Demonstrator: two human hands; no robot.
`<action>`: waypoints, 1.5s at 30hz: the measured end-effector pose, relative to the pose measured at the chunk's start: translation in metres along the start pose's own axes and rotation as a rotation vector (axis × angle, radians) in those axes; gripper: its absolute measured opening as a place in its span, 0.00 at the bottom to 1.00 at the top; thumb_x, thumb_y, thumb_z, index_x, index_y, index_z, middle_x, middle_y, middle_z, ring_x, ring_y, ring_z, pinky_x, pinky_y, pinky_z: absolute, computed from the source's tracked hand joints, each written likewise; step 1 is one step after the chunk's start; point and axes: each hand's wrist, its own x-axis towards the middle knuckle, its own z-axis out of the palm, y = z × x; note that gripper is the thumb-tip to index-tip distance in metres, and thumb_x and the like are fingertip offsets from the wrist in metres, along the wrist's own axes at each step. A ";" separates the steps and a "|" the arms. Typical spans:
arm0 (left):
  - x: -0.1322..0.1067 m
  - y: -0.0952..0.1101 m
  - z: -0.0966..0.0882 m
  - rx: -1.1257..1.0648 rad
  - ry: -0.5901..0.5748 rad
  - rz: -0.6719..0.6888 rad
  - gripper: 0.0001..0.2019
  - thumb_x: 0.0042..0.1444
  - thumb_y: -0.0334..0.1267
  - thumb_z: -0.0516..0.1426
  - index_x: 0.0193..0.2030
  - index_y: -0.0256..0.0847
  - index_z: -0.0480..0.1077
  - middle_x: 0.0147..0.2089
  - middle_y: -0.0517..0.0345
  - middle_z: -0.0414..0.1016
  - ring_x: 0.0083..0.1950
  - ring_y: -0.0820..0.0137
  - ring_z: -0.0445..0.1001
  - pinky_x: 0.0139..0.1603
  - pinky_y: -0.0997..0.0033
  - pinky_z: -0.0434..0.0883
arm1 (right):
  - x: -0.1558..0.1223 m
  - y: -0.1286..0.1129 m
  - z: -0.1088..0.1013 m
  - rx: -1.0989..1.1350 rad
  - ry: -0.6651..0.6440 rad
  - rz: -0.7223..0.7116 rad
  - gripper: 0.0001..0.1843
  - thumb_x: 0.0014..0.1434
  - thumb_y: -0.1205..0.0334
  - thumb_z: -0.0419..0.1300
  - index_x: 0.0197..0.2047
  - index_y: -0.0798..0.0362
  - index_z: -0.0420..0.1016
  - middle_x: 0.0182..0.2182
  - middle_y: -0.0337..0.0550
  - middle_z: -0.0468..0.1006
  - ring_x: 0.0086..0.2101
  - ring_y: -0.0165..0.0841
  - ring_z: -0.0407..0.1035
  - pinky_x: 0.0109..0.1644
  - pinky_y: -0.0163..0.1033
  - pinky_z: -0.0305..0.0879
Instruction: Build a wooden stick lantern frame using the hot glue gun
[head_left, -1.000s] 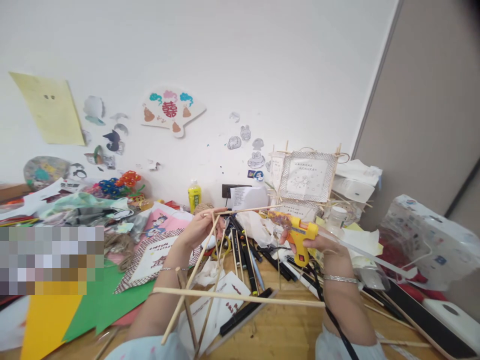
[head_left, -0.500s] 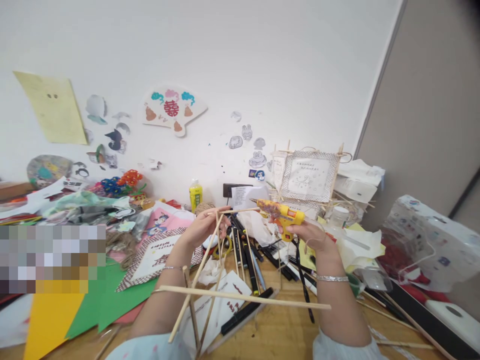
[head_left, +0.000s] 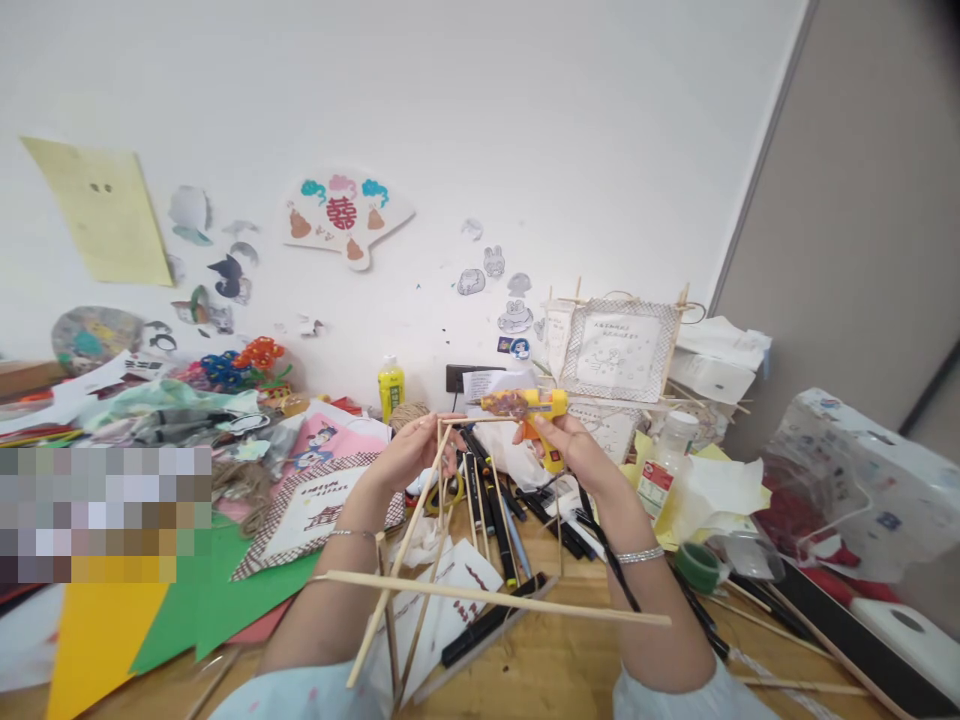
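Biggest change: the right hand (head_left: 576, 450) has swung left with the yellow glue gun (head_left: 553, 403), bringing the gun close to the left hand (head_left: 409, 450). Nozzle now sits over the stick frame's (head_left: 487, 596) top stick, near the upper corner; can't tell if it touches. Likely means gluing at that joint is near or under way. Frame itself barely shifts, held above the cluttered tabletop (head_left: 555, 655). Smaller change: a clear bottle with a red label (head_left: 656, 490) now shows beside the right forearm (head_left: 667, 650). Hands are apart but near: left pinches the frame's upper corner, right wraps the gun's handle. Counts, large to small: one stick frame, one fan-shaped cutout (head_left: 349, 215) on the wall, one glue gun, two bottles including a yellow-green one (head_left: 391, 390), one green tape roll (head_left: 697, 568).
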 end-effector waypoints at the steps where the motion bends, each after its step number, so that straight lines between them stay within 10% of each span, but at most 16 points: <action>1: 0.000 -0.001 0.000 0.005 0.000 0.000 0.23 0.58 0.51 0.50 0.48 0.32 0.67 0.22 0.55 0.73 0.21 0.70 0.72 0.21 0.74 0.68 | 0.001 -0.002 0.004 -0.021 -0.011 0.007 0.24 0.52 0.41 0.54 0.29 0.55 0.72 0.19 0.36 0.65 0.20 0.25 0.55 0.23 0.31 0.53; 45: 0.001 -0.004 -0.003 -0.075 0.009 -0.039 0.22 0.58 0.49 0.52 0.53 0.35 0.65 0.34 0.50 0.77 0.24 0.71 0.73 0.26 0.71 0.71 | 0.002 -0.011 0.016 0.025 -0.177 -0.017 0.27 0.47 0.35 0.55 0.20 0.52 0.60 0.16 0.33 0.62 0.19 0.24 0.53 0.24 0.34 0.49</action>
